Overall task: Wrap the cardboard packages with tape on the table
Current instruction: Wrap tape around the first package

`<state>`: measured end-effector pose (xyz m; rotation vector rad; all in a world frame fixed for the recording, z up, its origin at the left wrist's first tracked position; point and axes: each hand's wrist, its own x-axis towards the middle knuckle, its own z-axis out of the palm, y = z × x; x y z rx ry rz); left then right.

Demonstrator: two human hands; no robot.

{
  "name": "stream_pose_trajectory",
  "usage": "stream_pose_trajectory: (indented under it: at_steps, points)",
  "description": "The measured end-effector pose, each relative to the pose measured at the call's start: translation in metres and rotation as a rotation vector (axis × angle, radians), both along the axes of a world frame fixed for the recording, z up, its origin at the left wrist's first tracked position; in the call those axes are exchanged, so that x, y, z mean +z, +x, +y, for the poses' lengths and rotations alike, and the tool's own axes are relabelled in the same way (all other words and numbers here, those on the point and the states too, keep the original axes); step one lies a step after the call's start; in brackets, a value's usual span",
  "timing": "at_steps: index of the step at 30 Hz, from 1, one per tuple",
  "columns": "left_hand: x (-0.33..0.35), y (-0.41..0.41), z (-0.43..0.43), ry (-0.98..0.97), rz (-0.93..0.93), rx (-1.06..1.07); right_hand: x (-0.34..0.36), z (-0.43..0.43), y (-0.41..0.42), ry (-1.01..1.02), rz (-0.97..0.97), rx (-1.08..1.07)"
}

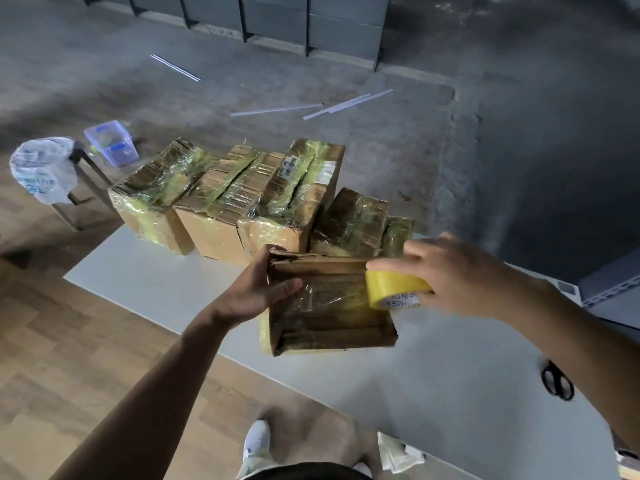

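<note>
A flat brown cardboard package (332, 313) is held above the white table (166, 285), partly covered in clear yellowish tape. My left hand (263, 289) grips its left edge, thumb lying across the top face. My right hand (460, 275) holds a yellow tape roll (394, 289) at the package's right upper corner, with tape running from the roll onto the top face. Behind it, several taped cardboard packages (242, 195) stand in a row on the table's far side.
Black scissors (557, 381) lie on the table at the right. A stool with a white plastic bag (43, 171) and a clear plastic box (110, 142) stand at the left on the floor. White strips (311, 107) lie on the concrete floor beyond.
</note>
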<state>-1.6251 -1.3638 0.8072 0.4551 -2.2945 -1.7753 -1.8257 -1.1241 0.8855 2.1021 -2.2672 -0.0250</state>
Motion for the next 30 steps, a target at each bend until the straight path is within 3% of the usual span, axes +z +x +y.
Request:
stream_pose_trajectory:
  at_steps: [3,5,7,11,13,15,16,19,20,23,27,30]
  points:
    - [-0.003,0.004,-0.014,0.038,-0.019,0.020,-0.008,0.008,-0.004,-0.046,-0.428,-0.130]
    - [-0.004,0.005,-0.016,0.001,-0.025,0.034,-0.013,0.007,0.002,-0.115,-0.509,-0.144]
    - [-0.006,0.004,-0.018,-0.014,-0.038,0.038,-0.012,0.001,0.005,-0.118,-0.409,-0.112]
    - [-0.009,0.008,-0.024,-0.066,-0.100,0.078,-0.005,-0.005,-0.003,-0.072,0.019,-0.059]
    - [-0.010,0.008,-0.025,-0.127,-0.129,0.088,-0.008,-0.009,-0.003,0.017,0.141,-0.028]
    - [-0.006,0.005,-0.024,-0.227,-0.136,0.112,-0.011,-0.015,0.002,0.159,0.104,-0.057]
    - [-0.005,0.002,-0.026,-0.365,-0.136,0.135,-0.013,-0.019,0.003,0.170,0.087,-0.069]
    - [0.004,-0.009,-0.014,-1.035,-0.156,0.155,-0.017,-0.027,0.004,0.182,0.093,-0.112]
    - [0.007,-0.012,-0.006,-1.157,-0.113,0.113,-0.020,-0.027,0.003,0.193,0.101,-0.123]
    - [0.007,-0.017,0.018,-1.134,-0.072,-0.039,-0.031,-0.024,-0.001,0.218,0.113,-0.165]
    - [0.014,-0.021,0.033,-1.282,-0.300,-0.045,-0.046,-0.028,-0.003,0.192,0.072,-0.198]
    - [0.017,-0.037,0.063,-1.303,-0.273,-0.068,-0.054,-0.030,-0.006,0.168,0.040,-0.197]
